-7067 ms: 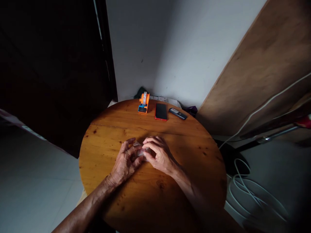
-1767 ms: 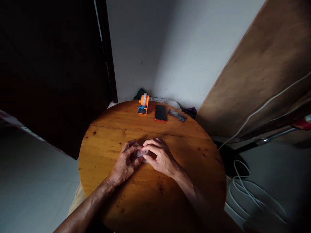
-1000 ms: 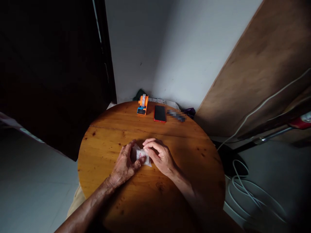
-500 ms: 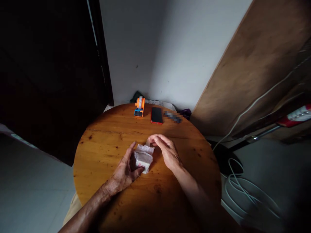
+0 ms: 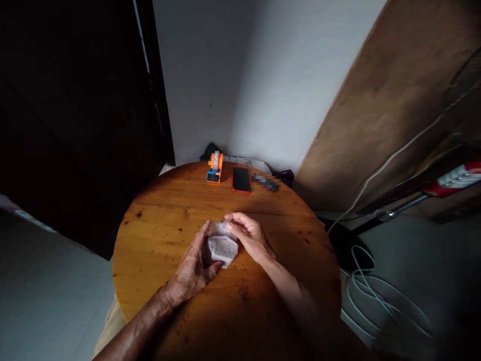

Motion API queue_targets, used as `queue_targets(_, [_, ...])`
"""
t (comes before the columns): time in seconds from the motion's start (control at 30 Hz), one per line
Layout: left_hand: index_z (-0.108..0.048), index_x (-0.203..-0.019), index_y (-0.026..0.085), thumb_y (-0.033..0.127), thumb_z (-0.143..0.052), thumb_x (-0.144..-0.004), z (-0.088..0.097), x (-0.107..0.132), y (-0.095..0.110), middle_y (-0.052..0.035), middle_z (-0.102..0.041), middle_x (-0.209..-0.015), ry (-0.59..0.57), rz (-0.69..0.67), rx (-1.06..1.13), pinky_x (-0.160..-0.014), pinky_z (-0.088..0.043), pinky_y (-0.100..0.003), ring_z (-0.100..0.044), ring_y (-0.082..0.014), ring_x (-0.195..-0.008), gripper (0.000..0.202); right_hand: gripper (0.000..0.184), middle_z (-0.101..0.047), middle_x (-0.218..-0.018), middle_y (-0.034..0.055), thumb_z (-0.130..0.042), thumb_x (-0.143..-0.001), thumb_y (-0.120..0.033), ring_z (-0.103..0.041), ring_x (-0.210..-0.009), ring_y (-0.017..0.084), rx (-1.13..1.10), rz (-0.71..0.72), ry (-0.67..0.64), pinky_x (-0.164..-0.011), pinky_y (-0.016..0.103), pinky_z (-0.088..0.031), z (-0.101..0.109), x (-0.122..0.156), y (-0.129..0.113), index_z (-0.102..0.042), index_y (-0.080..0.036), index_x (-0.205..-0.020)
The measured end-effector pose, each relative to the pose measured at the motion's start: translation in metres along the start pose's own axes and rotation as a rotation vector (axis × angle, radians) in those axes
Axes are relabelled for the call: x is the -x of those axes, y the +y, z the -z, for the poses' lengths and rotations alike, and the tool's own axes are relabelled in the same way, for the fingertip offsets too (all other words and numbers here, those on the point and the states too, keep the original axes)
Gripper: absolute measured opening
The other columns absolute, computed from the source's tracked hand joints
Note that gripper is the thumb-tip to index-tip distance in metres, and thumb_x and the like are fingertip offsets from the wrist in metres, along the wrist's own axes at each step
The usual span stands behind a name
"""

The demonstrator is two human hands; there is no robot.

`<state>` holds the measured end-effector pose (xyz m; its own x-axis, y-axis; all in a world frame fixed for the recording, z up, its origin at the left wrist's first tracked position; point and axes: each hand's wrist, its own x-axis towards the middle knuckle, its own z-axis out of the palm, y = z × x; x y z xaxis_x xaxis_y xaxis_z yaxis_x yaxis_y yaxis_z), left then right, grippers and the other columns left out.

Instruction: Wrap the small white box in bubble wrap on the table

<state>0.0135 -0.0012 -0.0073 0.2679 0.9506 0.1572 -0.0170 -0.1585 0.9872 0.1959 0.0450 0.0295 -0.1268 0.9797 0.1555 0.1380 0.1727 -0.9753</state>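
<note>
A small white packet (image 5: 222,247), wrapped in thin clear plastic, rests on the round wooden table (image 5: 161,235) in front of me. My left hand (image 5: 191,268) cups it from the left, thumb under its near corner and fingers along its side. My right hand (image 5: 250,235) pinches the loose plastic at the packet's top right edge with its fingertips together.
At the table's far edge stand an orange tape dispenser (image 5: 214,167), a red-cased phone (image 5: 241,179) and a small dark remote (image 5: 265,182). A wooden board (image 5: 394,95) leans against the wall at right. White cable (image 5: 379,306) coils on the floor beside the table.
Both hands were closed over the packet a second ago. They have parted, the packet now shows, and the right hand pinches its top plastic.
</note>
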Motion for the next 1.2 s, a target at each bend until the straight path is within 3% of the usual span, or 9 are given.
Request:
queue_targets(0.2, [-0.026,-0.154,0.032,0.032,-0.078,-0.076,0.002,0.005,0.002,-0.0152,-0.044,-0.145,-0.097,-0.141,-0.004,-0.111,-0.040,-0.052,-0.051,-0.0330,-0.128,0.094,0.029,-0.073,-0.100,0.0055,-0.070,-0.078,-0.043,-0.067,-0.092,0.020,-0.085,0.029,0.169,-0.085,0.035,-0.052,0.004,-0.004,-0.002,-0.068,-0.021,-0.097])
queue_targets(0.37, [-0.054,-0.135,0.029,0.042,-0.074,-0.081,0.011,0.005,0.020,-0.0121,-0.047,-0.142,-0.147,-0.044,-0.015,-0.110,-0.041,-0.046,-0.048,-0.0316,-0.132,0.059,0.034,-0.071,-0.097,0.0051,-0.070,-0.076,-0.047,-0.065,-0.089,0.019,-0.092,0.023,0.248,-0.080,0.032,-0.052,0.007,-0.013,0.009,-0.065,-0.021,-0.097])
queue_targets(0.5, [-0.064,-0.123,0.023,0.052,-0.073,-0.078,0.016,0.000,0.023,-0.0123,-0.059,-0.130,-0.097,0.091,0.076,-0.099,-0.049,-0.043,-0.057,-0.0316,-0.119,0.055,0.032,-0.065,-0.083,0.0011,-0.066,-0.078,-0.048,-0.061,-0.073,0.015,0.031,0.104,0.364,-0.068,0.029,-0.050,0.015,-0.010,-0.003,-0.061,-0.022,-0.098])
queue_targets(0.57, [-0.065,-0.119,0.021,0.053,-0.074,-0.076,0.018,-0.002,0.022,-0.0116,-0.065,-0.122,-0.040,0.160,0.161,-0.094,-0.051,-0.041,-0.062,-0.0298,-0.111,0.054,0.025,-0.059,-0.069,-0.0020,-0.061,-0.084,-0.047,-0.054,-0.059,0.012,0.112,0.118,0.303,-0.058,0.026,-0.045,0.017,-0.003,-0.016,-0.059,-0.022,-0.088])
queue_targets(0.63, [-0.066,-0.115,0.019,0.050,-0.076,-0.075,0.019,-0.005,0.023,-0.0099,-0.069,-0.113,0.006,0.209,0.228,-0.093,-0.051,-0.040,-0.065,-0.0268,-0.104,0.051,0.026,-0.051,-0.057,-0.0043,-0.056,-0.088,-0.045,-0.047,-0.051,0.010,0.193,0.100,0.104,-0.050,0.024,-0.038,0.014,0.006,-0.026,-0.057,-0.022,-0.077])
queue_targets(0.73, [-0.065,-0.114,0.017,0.046,-0.076,-0.074,0.020,-0.014,0.028,-0.0093,-0.072,-0.108,-0.028,0.266,0.231,-0.092,-0.050,-0.040,-0.067,-0.0243,-0.097,0.050,0.024,-0.049,-0.059,-0.0048,-0.060,-0.085,-0.042,-0.046,-0.053,0.010,0.328,0.127,-0.058,-0.050,0.023,-0.035,0.002,0.015,-0.030,-0.055,-0.021,-0.074])
queue_targets(0.9, [-0.066,-0.113,0.015,0.042,-0.079,-0.071,0.015,-0.038,0.037,-0.0114,-0.073,-0.106,-0.089,0.342,0.204,-0.088,-0.051,-0.040,-0.068,-0.0261,-0.094,0.052,0.031,-0.057,-0.073,-0.0033,-0.069,-0.077,-0.046,-0.053,-0.060,0.012,0.554,0.028,-0.041,-0.056,0.026,-0.040,-0.009,0.019,-0.023,-0.053,-0.022,-0.088])
queue_targets(1.03, [-0.065,-0.109,0.014,0.043,-0.082,-0.068,0.008,-0.049,0.032,-0.0099,-0.074,-0.103,-0.008,0.339,0.323,-0.082,-0.053,-0.036,-0.069,-0.0243,-0.089,0.053,0.035,-0.063,-0.076,-0.0009,-0.073,-0.074,-0.045,-0.056,-0.061,0.014,0.608,0.014,-0.019,-0.055,0.027,-0.040,-0.006,0.017,-0.018,-0.054,-0.023,-0.093])
queue_targets(1.2, [-0.067,-0.107,0.017,0.040,-0.082,-0.070,0.003,-0.046,0.020,-0.0082,-0.073,-0.104,-0.007,0.230,0.374,-0.081,-0.053,-0.033,-0.069,-0.0217,-0.088,0.046,0.017,-0.067,-0.075,-0.0005,-0.066,-0.079,-0.031,-0.055,-0.055,0.011,0.540,0.001,-0.028,-0.052,0.025,-0.038,-0.005,0.011,-0.008,-0.058,-0.022,-0.090])
